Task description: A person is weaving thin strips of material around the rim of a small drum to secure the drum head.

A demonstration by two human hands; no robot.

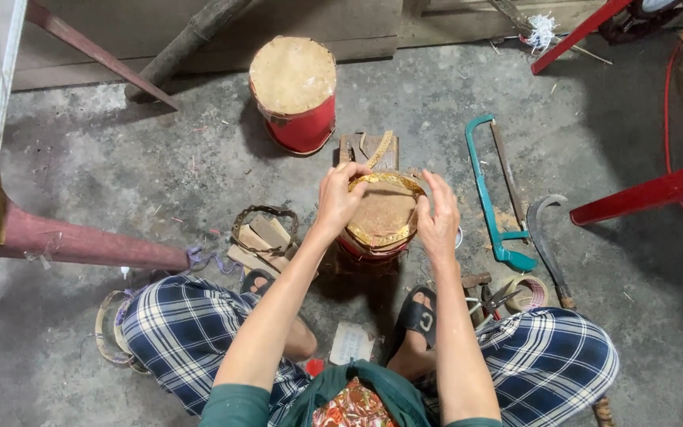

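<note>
Squatting in checked shorts (pixel 175 332), small drum (pixel 383 217) braced between feet; left hand (pixel 338 198) and right hand (pixel 438 217) fingers pinching gold trim (pixel 385 182) onto rim; hacksaw (pixel 496 198) beside drum.

Larger red drum (pixel 296 95), teal hacksaw (pixel 490 198), curved sickle (pixel 547 237), tape roll (pixel 525 292), concrete floor (pixel 160 174)

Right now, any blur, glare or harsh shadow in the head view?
Head view: soft, even daylight, no glare; only faint shadows beside the large red drum and under the small drum. Left hand and right hand on its gold rim are reasonably sharp. Slight wide-angle bending at the frame edges.
</note>
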